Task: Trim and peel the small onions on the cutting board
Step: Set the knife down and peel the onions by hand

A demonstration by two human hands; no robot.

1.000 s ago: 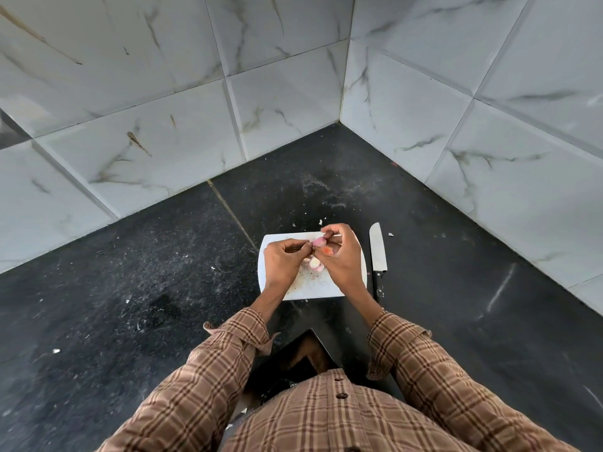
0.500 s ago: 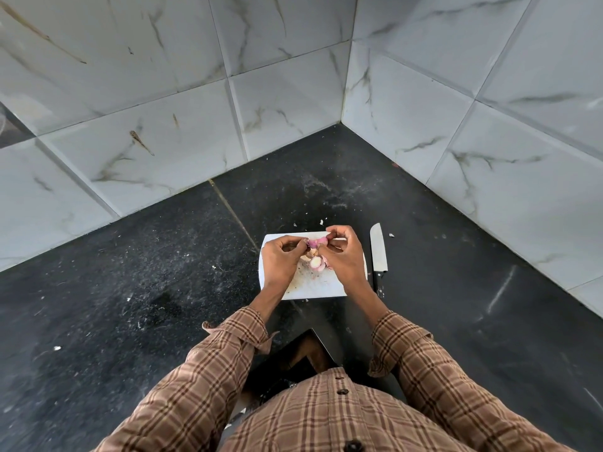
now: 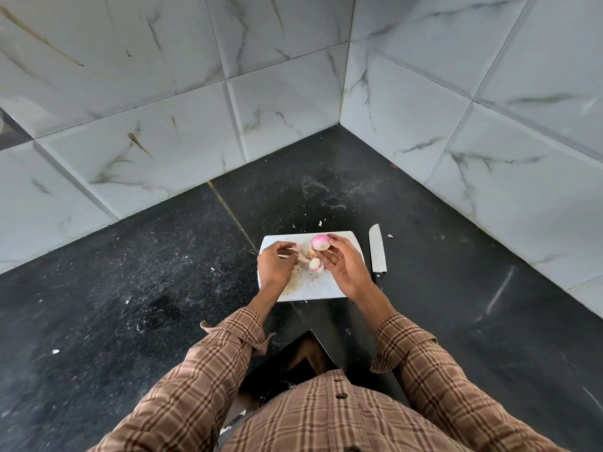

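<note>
A white cutting board (image 3: pixel 326 290) lies on the black counter in front of me. My right hand (image 3: pixel 344 262) holds a small pink, peeled onion (image 3: pixel 319 242) at its fingertips above the board's far edge. Another small onion (image 3: pixel 315 264) lies on the board between my hands, beside loose bits of papery skin (image 3: pixel 302 256). My left hand (image 3: pixel 275 261) hovers over the board's left side, fingers curled, pinching a thin piece of skin.
A knife (image 3: pixel 377 252) lies on the counter just right of the board, blade pointing away from me. Marble-tiled walls meet in a corner behind. The dark counter (image 3: pixel 130 288) carries scattered crumbs and skin scraps.
My hands, which were together working one onion, have moved apart. The right hand now holds the onion alone, and the left has pulled away to the left with skin.
</note>
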